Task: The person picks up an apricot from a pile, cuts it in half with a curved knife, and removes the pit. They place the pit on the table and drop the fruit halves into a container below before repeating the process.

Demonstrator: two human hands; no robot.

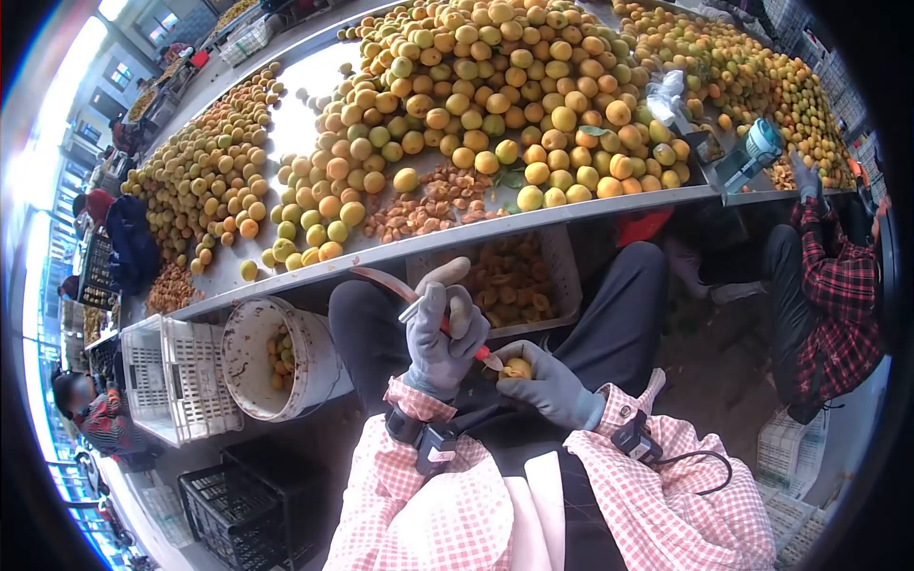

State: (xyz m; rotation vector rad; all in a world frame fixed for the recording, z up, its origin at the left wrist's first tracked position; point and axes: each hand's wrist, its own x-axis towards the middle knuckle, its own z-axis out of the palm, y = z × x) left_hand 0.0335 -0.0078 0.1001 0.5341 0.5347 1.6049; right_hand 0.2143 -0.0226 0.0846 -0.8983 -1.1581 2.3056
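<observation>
My left hand [441, 335], in a grey glove, is closed around a red-handled hand tool [488, 358]. The tool's long curved end sticks out past the fingers to the upper left, and its other end points at the fruit; I cannot make out its exact kind. In my gloved right hand [557, 388] an apricot [515, 369] is pinched between thumb and fingers, right by the tool's tip. Both hands are over my lap. Just beyond them, a pale crate [568, 285] between my knees contains opened apricot halves [514, 276].
Whole apricots [476, 86] are heaped on a metal table [314, 271], with a pile of pits [424, 205] near its edge. On my left stand a white bucket [324, 366], white crates [181, 381] and black crates [243, 504]. A bottle [752, 152] and a co-worker's plaid sleeve [843, 285] are at right.
</observation>
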